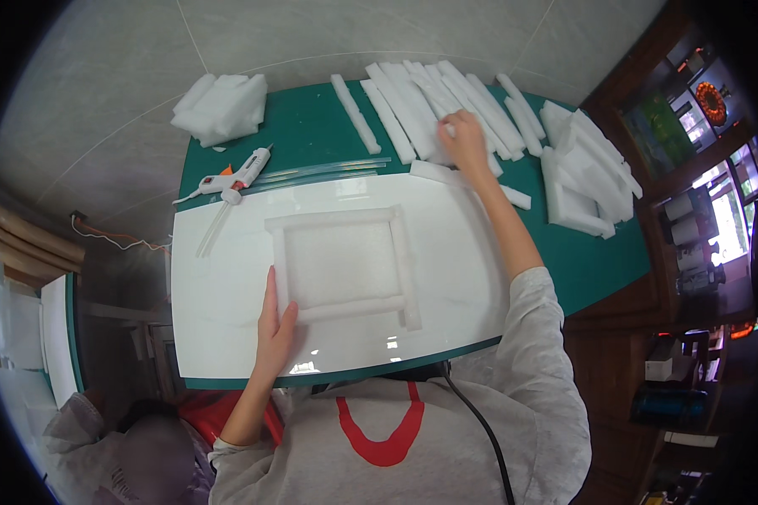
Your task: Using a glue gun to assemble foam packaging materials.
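Note:
A square frame of white foam strips (403,265) lies on the glossy white board, its strips standing up like low walls around a pale, flat middle. My left hand (276,332) grips the frame at its near left corner, with fingers along the outer side and the thumb by the near strip. At the back of the table my right hand (465,141) reaches over a row of loose white foam strips (400,109). Its fingers are bent and pinched on one strip (428,139); the fingertips are partly hidden.
A white glue gun (236,175) rests at the board's (219,311) far left, near clear glue sticks (328,171). Foam pieces are stacked on the green table (299,109), one stack (221,108) back left, another (585,172) right. Another person (152,459) is at lower left.

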`<control>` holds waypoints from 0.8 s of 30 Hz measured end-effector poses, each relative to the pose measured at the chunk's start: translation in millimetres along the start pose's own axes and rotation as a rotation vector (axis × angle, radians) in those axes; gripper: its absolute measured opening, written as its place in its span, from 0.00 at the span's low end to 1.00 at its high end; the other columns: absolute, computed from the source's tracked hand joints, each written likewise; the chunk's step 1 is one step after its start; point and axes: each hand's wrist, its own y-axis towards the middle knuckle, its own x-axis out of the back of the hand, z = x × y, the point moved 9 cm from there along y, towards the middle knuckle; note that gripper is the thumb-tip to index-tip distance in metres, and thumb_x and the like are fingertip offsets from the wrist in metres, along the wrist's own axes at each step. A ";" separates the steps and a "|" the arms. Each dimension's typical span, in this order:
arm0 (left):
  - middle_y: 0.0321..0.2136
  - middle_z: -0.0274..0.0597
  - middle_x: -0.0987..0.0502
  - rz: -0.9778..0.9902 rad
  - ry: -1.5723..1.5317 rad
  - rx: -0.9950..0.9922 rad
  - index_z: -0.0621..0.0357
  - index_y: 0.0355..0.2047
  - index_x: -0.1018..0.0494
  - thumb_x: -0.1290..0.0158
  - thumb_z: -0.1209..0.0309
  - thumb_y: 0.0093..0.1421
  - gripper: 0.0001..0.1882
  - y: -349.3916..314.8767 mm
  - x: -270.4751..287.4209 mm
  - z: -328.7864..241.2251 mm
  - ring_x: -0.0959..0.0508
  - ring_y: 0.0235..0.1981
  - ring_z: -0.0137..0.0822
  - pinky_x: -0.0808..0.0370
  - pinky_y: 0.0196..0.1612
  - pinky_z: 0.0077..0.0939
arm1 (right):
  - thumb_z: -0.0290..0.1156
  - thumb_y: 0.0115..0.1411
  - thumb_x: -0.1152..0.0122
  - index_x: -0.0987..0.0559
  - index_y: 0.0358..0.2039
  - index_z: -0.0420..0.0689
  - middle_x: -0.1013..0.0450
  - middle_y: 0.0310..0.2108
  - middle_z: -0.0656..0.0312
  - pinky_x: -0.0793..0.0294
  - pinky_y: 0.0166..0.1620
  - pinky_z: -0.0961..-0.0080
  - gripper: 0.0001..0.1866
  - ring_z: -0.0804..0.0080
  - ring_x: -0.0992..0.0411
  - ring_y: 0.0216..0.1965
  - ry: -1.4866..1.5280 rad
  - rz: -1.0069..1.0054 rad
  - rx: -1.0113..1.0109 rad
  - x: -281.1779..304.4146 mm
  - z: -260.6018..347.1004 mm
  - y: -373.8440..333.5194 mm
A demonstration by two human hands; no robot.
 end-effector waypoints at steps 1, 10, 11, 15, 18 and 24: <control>0.62 0.51 0.56 -0.002 0.001 0.004 0.65 0.61 0.59 0.63 0.74 0.59 0.31 -1.0 -0.3 -0.5 0.56 0.63 0.39 0.60 0.61 0.25 | 0.32 0.47 0.40 0.24 0.27 0.39 0.29 0.30 0.49 0.30 0.38 0.64 0.10 0.53 0.30 0.36 0.145 0.068 -0.018 -12.9 18.5 -1.8; 0.60 0.54 0.51 -0.031 0.007 -0.003 0.66 0.61 0.58 0.60 0.73 0.59 0.31 -1.3 2.1 -0.5 0.51 0.62 0.42 0.56 0.61 0.27 | 0.29 0.44 0.38 0.29 0.31 0.35 0.30 0.28 0.41 0.29 0.35 0.57 0.15 0.44 0.29 0.33 -0.126 0.248 -0.195 -74.0 37.6 -9.7; 0.60 0.54 0.51 -0.024 0.010 -0.011 0.66 0.61 0.58 0.60 0.73 0.59 0.31 -0.7 1.7 0.5 0.51 0.62 0.42 0.56 0.61 0.27 | 0.29 0.44 0.38 0.29 0.31 0.35 0.30 0.28 0.41 0.29 0.35 0.57 0.15 0.44 0.29 0.33 -0.124 0.249 -0.193 -75.2 33.1 -9.6; 0.62 0.51 0.55 -0.010 -0.032 0.022 0.65 0.61 0.59 0.61 0.73 0.59 0.31 -1.9 2.3 2.8 0.56 0.63 0.38 0.60 0.61 0.24 | 0.25 0.42 0.40 0.26 0.25 0.36 0.28 0.26 0.45 0.27 0.32 0.61 0.09 0.48 0.28 0.29 -0.133 0.190 -0.132 -58.2 38.6 -3.1; 0.62 0.50 0.55 0.005 -0.024 0.005 0.65 0.61 0.59 0.61 0.74 0.59 0.31 -0.9 2.4 3.1 0.56 0.63 0.39 0.59 0.61 0.25 | 0.26 0.42 0.39 0.23 0.28 0.38 0.27 0.27 0.48 0.28 0.31 0.65 0.10 0.53 0.27 0.28 0.011 0.075 -0.139 -25.7 32.1 4.6; 0.61 0.49 0.51 -0.138 -0.166 -0.014 0.63 0.61 0.56 0.64 0.66 0.62 0.28 -3.2 23.4 2.5 0.50 0.62 0.39 0.54 0.61 0.28 | 0.25 0.45 0.37 0.22 0.35 0.42 0.27 0.28 0.59 0.30 0.31 0.78 0.14 0.69 0.30 0.27 0.401 0.002 0.169 75.1 113.0 -22.6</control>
